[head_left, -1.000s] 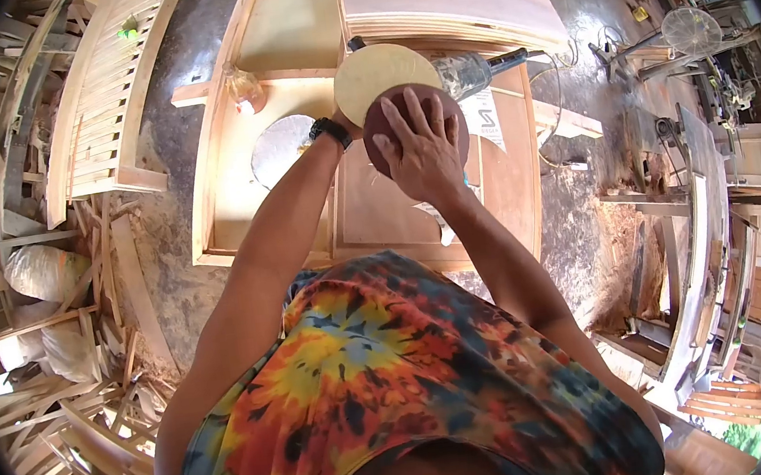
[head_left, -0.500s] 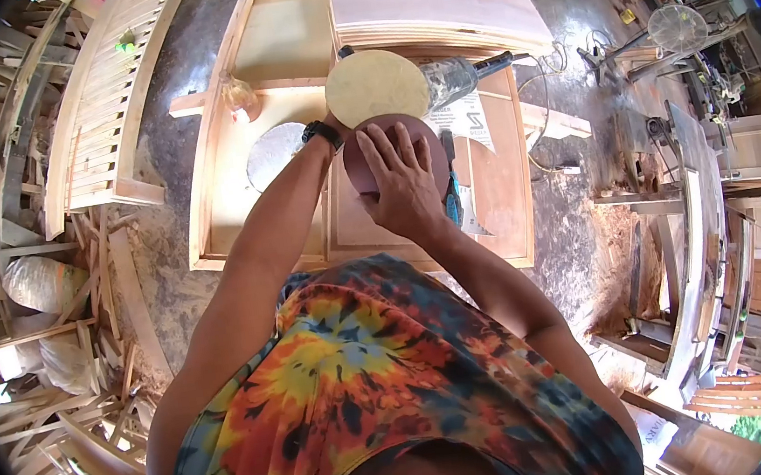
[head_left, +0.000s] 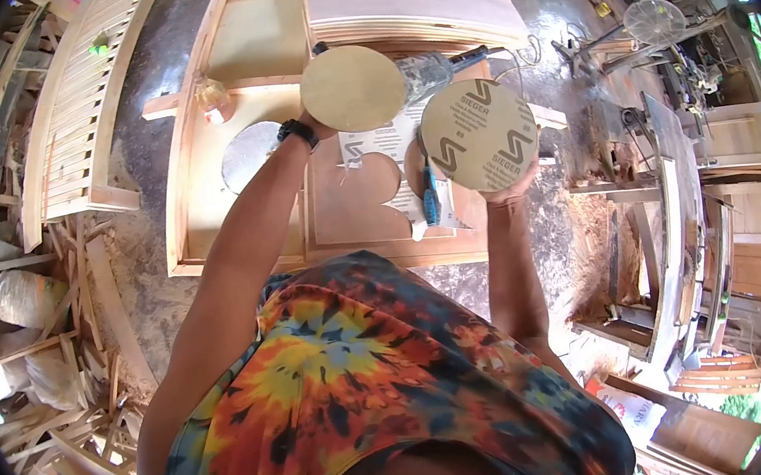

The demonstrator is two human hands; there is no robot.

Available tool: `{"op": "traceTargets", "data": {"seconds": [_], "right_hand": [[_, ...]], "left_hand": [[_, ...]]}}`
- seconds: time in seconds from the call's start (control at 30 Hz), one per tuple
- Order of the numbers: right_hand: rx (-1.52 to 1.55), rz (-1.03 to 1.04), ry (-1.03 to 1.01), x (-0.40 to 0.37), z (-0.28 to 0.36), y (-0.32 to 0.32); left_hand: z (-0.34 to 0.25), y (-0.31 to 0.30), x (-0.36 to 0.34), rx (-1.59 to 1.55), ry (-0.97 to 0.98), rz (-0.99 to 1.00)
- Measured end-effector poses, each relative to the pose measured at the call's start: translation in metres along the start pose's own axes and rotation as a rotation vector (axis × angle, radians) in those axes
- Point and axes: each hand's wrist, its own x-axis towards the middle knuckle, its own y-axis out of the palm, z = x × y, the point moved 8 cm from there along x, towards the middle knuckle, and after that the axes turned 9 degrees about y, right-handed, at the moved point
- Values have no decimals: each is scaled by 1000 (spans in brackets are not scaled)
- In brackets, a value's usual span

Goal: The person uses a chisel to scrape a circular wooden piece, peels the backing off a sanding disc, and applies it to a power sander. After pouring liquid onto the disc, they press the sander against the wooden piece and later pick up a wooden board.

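Observation:
My left hand [head_left: 319, 124], with a dark watch on its wrist, is at the near-left side of an angle sander [head_left: 426, 77]. The sander's round, pale pad [head_left: 352, 88] faces up and hides most of those fingers, which appear wrapped around the tool. My right hand [head_left: 515, 186] grips the lower edge of a round sanding disc [head_left: 479, 137], its printed back toward me. The disc is held to the right of the pad, apart from it. Below lie a brown sandpaper sheet [head_left: 353, 198] with curved cutouts and a blue-handled tool [head_left: 431, 199].
A wooden panel frame [head_left: 172, 205] lies under the work, bearing a silvery round disc [head_left: 249, 157], a small bag [head_left: 213, 101] and stacked boards [head_left: 415, 4]. A slatted wooden piece [head_left: 71, 118] stands left. Scrap wood [head_left: 58, 452] fills the lower left; a fan [head_left: 654, 20] stands right.
My right hand has lifted the sanding disc and moved it right, turning its brown face away so the printed back shows. The view has shifted slightly; my left hand stays at the sander.

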Motion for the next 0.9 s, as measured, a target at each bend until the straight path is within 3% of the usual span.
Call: {"op": "traceTargets", "data": {"seconds": [0.13, 0.2, 0.27, 0.33, 0.4, 0.47, 0.5, 0.53, 0.57, 0.6, 0.67, 0.7, 0.77, 0.9], "right_hand": [[113, 139, 2, 29, -5, 10], [51, 13, 0, 51, -1, 10], [-34, -6, -8, 71, 4, 56], [-296, -100, -54, 89, 11, 97], [-461, -64, 2, 113, -4, 110], [-1247, 313, -191, 125, -48, 171], [-1682, 259, -112, 140, -76, 143], [-1829, 407, -164, 151, -113, 136], [-2520, 696, -314, 136, -151, 145], [-2375, 515, -340, 138, -157, 132], [-2241, 470, -100, 160, -153, 136], [-2236, 482, -101, 160, -155, 143], [-2225, 269, -313, 155, -144, 160], [-2376, 63, -220, 158, -175, 117]], "left_hand": [[-5, -2, 2, 8, -42, -5], [-4, -3, 1, -143, -115, -8], [0, -2, 0, -290, -189, -15], [4, 3, -2, -53, -157, 34], [10, 5, -3, -48, -140, 9], [-2, 3, 5, -48, -117, -10], [-28, -14, 14, -43, -36, -157], [-45, -29, 16, -38, 46, -303], [-50, -35, 19, -49, 48, -349], [-45, -33, 20, -63, 32, -366], [-27, -28, 18, -96, -18, -380], [-20, -25, 16, -109, -46, -388], [-12, -22, 11, -133, -80, -391], [-11, -17, 7, -156, -79, -331]]}}
